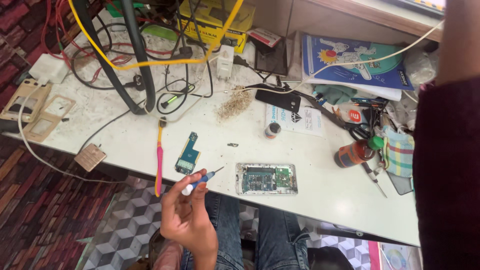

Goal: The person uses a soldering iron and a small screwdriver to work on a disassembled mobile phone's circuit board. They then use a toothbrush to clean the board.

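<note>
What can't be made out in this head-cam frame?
Head view, three limits:
- Right hand: not visible; a dark red sleeve fills the right edge and covers that end of the table.
- Left hand holding the screwdriver: its tip is too small to identify.
- Opened phone: board parts too small to tell screws in or out.

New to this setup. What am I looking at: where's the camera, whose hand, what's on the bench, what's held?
No machine here: a person works with bare hands, filmed by a camera on their head looking down at a white table. One hand, which one I cannot tell, holds a small blue-handled screwdriver near the table edge. Beside it lie an opened phone showing its circuit board, a loose blue circuit board and a pink toothbrush. Further back are tangled cables and a brown bottle. The dark red sleeve at right looks like another person's.
</note>
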